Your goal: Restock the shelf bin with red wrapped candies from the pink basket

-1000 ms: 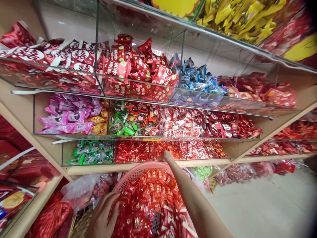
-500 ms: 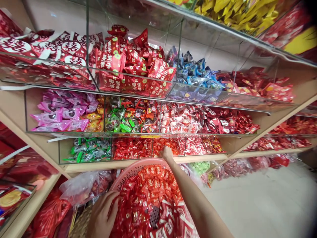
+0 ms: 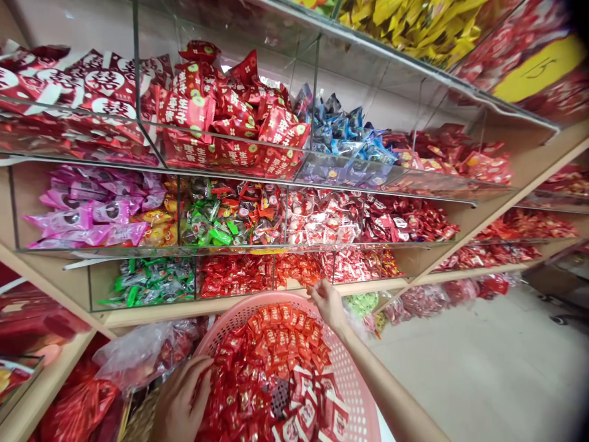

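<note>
Orange-red wrapped candies (image 3: pixel 283 334) need the pink perforated basket (image 3: pixel 353 380) level; right hand (image 3: pixel 329 302) fingers curled, left hand (image 3: pixel 181 398) loosely curved, either's hold undeterminable.

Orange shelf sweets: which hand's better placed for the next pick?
Right, likely: the right hand is close to the orange shelf sweets; the left hand is farther back, at the left of the basket.

Head-worn camera looks forward, downward over near basket (image 3: pixel 353 383) toward shelves (image 3: pixel 170 309) beyond.
</note>
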A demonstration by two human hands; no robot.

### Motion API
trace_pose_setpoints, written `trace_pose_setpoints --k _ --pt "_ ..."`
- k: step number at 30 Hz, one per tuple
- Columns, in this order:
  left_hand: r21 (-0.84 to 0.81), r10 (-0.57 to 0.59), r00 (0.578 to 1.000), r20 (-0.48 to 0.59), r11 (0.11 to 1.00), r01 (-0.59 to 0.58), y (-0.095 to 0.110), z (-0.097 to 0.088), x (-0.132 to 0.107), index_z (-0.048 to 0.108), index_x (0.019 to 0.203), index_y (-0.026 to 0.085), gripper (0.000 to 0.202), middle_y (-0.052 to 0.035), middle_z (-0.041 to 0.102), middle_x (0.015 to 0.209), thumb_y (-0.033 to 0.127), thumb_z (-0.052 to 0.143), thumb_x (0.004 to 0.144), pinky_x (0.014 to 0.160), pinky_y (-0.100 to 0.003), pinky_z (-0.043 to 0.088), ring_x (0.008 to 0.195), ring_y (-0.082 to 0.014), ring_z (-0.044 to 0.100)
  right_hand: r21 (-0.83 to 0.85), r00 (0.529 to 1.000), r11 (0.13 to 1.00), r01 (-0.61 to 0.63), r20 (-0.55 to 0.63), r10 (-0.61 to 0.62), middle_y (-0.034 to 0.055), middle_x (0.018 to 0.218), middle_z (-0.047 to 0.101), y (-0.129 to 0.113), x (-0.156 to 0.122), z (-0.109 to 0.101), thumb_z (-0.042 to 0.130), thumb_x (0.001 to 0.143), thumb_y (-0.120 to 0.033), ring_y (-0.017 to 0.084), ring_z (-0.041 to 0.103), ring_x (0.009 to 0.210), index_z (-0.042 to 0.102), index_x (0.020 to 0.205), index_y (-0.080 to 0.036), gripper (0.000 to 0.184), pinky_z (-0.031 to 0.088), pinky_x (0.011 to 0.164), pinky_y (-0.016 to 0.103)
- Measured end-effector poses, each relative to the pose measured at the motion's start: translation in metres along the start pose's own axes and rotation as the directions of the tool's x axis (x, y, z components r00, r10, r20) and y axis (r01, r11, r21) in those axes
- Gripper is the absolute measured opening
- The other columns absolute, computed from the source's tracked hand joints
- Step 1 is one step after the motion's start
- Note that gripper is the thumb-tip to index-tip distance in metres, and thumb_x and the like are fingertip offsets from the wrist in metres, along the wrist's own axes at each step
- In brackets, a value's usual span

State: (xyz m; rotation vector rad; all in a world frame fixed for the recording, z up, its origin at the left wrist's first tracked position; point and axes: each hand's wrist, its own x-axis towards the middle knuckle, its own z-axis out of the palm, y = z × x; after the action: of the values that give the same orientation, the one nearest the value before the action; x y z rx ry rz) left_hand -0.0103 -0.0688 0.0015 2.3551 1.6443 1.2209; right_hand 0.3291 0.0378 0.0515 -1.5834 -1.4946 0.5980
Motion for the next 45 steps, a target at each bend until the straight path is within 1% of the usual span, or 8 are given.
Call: trace_pose_setpoints --k 3,9,17,24,29,34,39,45 --pt "0.009 0.014 1.000 0.007 1.000 -0.014 -0.001 0.000 0.000 0.060 0.098 0.024 0.020 -0.0024 0.067 0.097 0.032 0.048 0.084 0.081 -0.028 0.051 0.092 -0.0166 0.063 0.063 0.999 0.997 0.033 0.033 -0.035 0.0003 0.068 0.057 0.001 -0.034 -0.007 0.043 0.087 -0.039 0.013 0.055 0.059 0.044 0.078 -0.019 0.021 0.040 0.058 0.023" --pt "0.026 0.051 0.999 -0.014 0.998 -0.051 0.000 -0.001 0.002 0.061 0.097 0.024 0.021 -0.0027 0.067 0.095 0.033 0.047 0.085 0.079 -0.028 0.051 0.089 -0.0168 0.064 -0.168 0.989 0.979 0.113 0.117 -0.094 -0.0006 0.069 0.055 0.004 -0.063 -0.007 0.040 0.088 -0.027 0.013 0.051 0.060 0.048 0.085 -0.019 0.012 0.038 0.059 0.024" --pt "0.017 0.035 0.999 -0.007 0.999 -0.035 0.002 -0.002 0.002 0.060 0.098 0.024 0.020 -0.0025 0.067 0.096 0.033 0.047 0.085 0.079 -0.028 0.051 0.090 -0.0167 0.063 -0.398 0.961 0.875 0.276 0.134 -0.242 0.0031 0.082 0.056 -0.003 -0.069 -0.006 0.038 0.086 -0.016 0.014 0.053 0.069 0.046 0.081 -0.020 0.011 0.040 0.065 0.025" --pt "0.006 0.041 0.999 -0.011 0.999 -0.041 0.004 -0.003 0.004 0.060 0.097 0.024 0.020 -0.0022 0.067 0.095 0.034 0.047 0.085 0.080 -0.028 0.051 0.090 -0.0163 0.063 -0.511 0.960 0.813 0.280 0.175 -0.220 0.0033 0.083 0.054 -0.001 -0.070 0.003 0.038 0.086 -0.014 0.015 0.051 0.066 0.044 0.079 -0.021 0.012 0.037 0.061 0.026" --pt "-0.014 0.023 1.000 0.001 1.000 -0.023 0.005 -0.004 0.004 0.060 0.096 0.023 0.020 -0.0024 0.067 0.095 0.034 0.046 0.085 0.079 -0.027 0.051 0.091 -0.0160 0.063 -0.609 0.963 0.748 0.265 0.202 -0.177 0.0043 0.083 0.057 0.006 -0.067 0.016 0.037 0.083 -0.006 0.016 0.051 0.067 0.048 0.081 -0.021 0.019 0.034 0.060 0.027" --pt "-0.010 0.010 1.000 0.009 1.000 -0.010 0.005 -0.003 0.004 0.060 0.096 0.023 0.020 -0.0027 0.066 0.095 0.033 0.046 0.086 0.079 -0.027 0.050 0.090 -0.0161 0.062 -0.631 0.964 0.737 0.242 0.242 -0.109 0.0053 0.084 0.058 0.008 -0.065 0.025 0.037 0.079 0.000 0.016 0.052 0.069 0.053 0.083 -0.020 0.025 0.032 0.059 0.026" --pt "-0.016 0.015 1.000 0.010 1.000 -0.014 0.005 -0.003 0.004 0.060 0.096 0.022 0.020 -0.0029 0.066 0.095 0.033 0.047 0.085 0.078 -0.027 0.050 0.089 -0.0161 0.062 -0.636 0.956 0.729 0.254 0.282 -0.086 0.0051 0.087 0.059 0.002 -0.067 0.024 0.040 0.084 -0.005 0.015 0.054 0.070 0.053 0.079 -0.019 0.019 0.031 0.058 0.025" --pt "-0.025 0.019 1.000 0.017 1.000 -0.019 0.005 -0.004 0.005 0.061 0.096 0.023 0.021 -0.0031 0.066 0.095 0.034 0.047 0.085 0.079 -0.028 0.050 0.089 -0.0165 0.062 -0.603 0.951 0.746 0.284 0.274 -0.141 0.0053 0.090 0.059 -0.008 -0.076 0.015 0.040 0.091 -0.018 0.016 0.057 0.072 0.052 0.079 -0.019 0.017 0.035 0.062 0.025"
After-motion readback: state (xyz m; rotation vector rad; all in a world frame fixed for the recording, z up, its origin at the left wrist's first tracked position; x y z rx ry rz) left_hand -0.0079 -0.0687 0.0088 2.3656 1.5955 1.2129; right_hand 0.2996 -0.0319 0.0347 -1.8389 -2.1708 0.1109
